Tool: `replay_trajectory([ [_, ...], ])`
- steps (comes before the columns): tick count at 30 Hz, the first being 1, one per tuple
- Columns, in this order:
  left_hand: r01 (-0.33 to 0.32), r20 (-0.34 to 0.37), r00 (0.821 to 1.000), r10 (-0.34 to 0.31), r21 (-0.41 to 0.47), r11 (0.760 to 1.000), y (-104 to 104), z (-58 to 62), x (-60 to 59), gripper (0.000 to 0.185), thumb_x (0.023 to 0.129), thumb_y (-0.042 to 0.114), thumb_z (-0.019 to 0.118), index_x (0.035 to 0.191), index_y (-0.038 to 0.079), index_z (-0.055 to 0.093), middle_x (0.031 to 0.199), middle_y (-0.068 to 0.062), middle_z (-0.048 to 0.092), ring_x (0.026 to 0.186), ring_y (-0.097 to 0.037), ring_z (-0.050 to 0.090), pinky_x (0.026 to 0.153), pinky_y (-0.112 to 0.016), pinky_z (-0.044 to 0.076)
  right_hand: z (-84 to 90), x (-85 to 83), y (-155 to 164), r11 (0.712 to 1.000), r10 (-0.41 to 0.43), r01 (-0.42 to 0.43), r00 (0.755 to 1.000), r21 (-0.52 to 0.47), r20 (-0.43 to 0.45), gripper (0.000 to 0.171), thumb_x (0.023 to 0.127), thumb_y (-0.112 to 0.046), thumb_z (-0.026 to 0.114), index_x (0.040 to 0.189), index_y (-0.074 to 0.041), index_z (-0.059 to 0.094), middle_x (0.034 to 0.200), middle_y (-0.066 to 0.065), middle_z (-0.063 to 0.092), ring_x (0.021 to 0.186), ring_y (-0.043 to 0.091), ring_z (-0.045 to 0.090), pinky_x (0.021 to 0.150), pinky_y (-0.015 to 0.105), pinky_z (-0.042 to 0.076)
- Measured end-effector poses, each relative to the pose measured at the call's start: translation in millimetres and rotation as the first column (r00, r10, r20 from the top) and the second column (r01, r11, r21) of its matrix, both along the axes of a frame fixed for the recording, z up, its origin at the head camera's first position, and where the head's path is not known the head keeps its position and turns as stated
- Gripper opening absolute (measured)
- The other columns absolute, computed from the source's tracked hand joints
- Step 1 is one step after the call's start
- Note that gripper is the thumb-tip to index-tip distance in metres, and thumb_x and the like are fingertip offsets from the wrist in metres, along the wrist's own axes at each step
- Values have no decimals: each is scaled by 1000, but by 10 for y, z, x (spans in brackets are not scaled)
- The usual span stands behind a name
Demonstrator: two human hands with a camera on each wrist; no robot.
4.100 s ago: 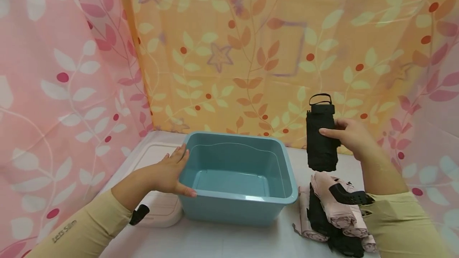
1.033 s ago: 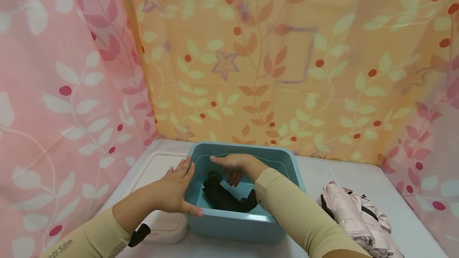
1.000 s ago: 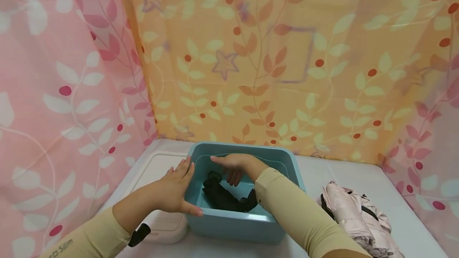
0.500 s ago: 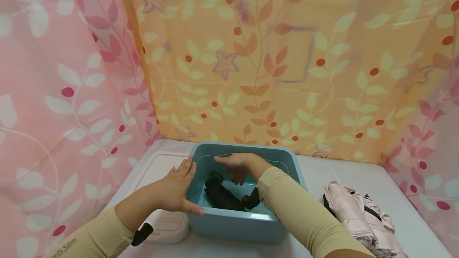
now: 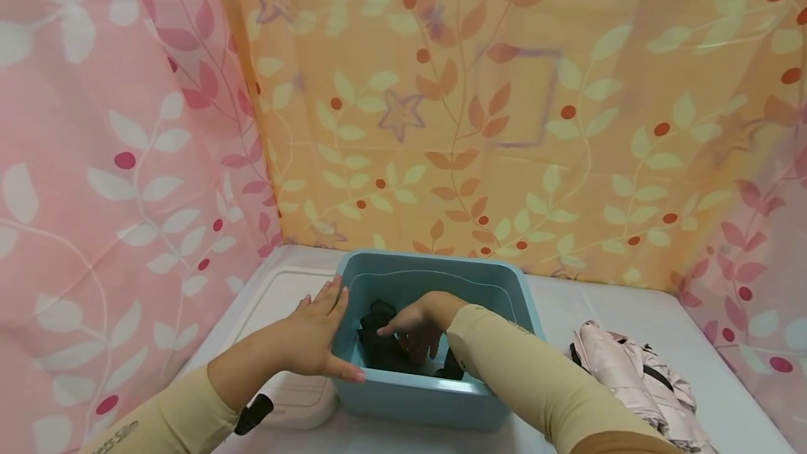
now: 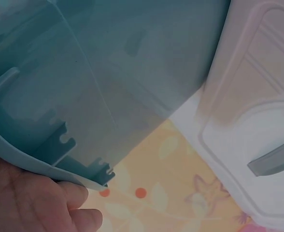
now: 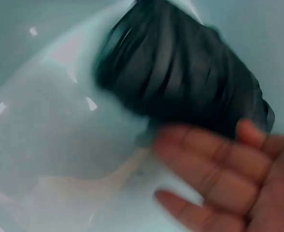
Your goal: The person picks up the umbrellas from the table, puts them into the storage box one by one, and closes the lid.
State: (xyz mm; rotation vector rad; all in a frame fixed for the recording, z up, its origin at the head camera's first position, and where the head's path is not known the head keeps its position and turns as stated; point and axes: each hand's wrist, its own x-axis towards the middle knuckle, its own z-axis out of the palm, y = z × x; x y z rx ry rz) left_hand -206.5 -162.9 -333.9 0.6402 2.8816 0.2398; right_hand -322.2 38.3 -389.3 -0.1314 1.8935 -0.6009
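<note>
Inside the blue-green plastic tub (image 5: 429, 401) lies a black fabric roll (image 5: 378, 352) with a small loop at its far left end. My right hand (image 5: 419, 331) reaches down over it, partly covering it in the head view. In the right wrist view the pleated roll (image 7: 180, 67) sits just beyond the right hand (image 7: 224, 179), whose fingers are extended along its edge and hold nothing visible. My left hand (image 5: 309, 335) rests on the tub's left rim, fingers spread and thumb at the front rim. The left wrist view shows that hand (image 6: 31, 203) against the rim.
Left of the tub lies a pale lid (image 5: 299, 405), partly under my left forearm. At the right, several pale pink rolls (image 5: 621, 377) with black straps are piled on the white table (image 5: 567, 307). A patterned orange curtain (image 5: 403, 160) hangs behind, with pink ones at the sides.
Four seconds ago my right hand held the black roll above the pile; it now lies in the tub. Since half a second ago, that hand has lowered toward the roll. My left hand stays on the rim.
</note>
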Motion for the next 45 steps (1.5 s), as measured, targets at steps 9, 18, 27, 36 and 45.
replay_trajectory([
  [9, 24, -1, 1000, -24, 7, 1000, 53, 23, -30, 130, 57, 85, 49, 145, -2, 9, 151, -20, -6, 139, -32, -5, 106, -58, 10, 118, -70, 33, 990, 121, -126, 990, -58, -73, 61, 87, -55, 50, 112, -1, 57, 111, 15, 61, 104, 31, 58, 96, 51, 37],
  [18, 20, 22, 1000, -20, 7, 1000, 89, 22, -61, 130, 57, 84, 50, 145, -1, 8, 151, -18, -7, 139, -31, -6, 106, -57, 10, 339, -190, 237, 984, 37, -58, 991, -170, -130, 91, 81, -74, 37, 130, 2, 48, 119, 19, 57, 114, 33, 52, 99, 48, 35],
  [27, 5, 25, 1000, -5, 1, 1000, 69, 34, -82, 130, 56, 84, 51, 145, -1, 9, 151, -18, -7, 139, -31, -6, 106, -57, 10, 704, -240, 427, 942, -67, -2, 979, -336, -194, 85, 84, -71, 33, 125, 2, 53, 129, 19, 51, 121, 32, 47, 103, 44, 32],
  [36, 8, 34, 999, -8, 10, 1000, 49, 36, -54, 129, 57, 83, 52, 145, -1, 8, 151, -17, -8, 139, -32, -5, 107, -56, 9, 1121, -65, 788, 940, -5, -110, 943, -324, -333, 74, 88, -64, 34, 129, -4, 51, 129, 10, 52, 123, 26, 46, 104, 41, 31],
  [45, -13, 28, 1000, 13, 5, 1000, 48, 54, -41, 130, 57, 83, 53, 144, -3, 10, 152, -18, -6, 139, -32, -2, 105, -59, 8, 1482, 257, 1496, 943, -10, -186, 814, -277, -581, 52, 96, -42, 41, 137, -11, 41, 133, 9, 49, 124, 25, 45, 104, 45, 29],
])
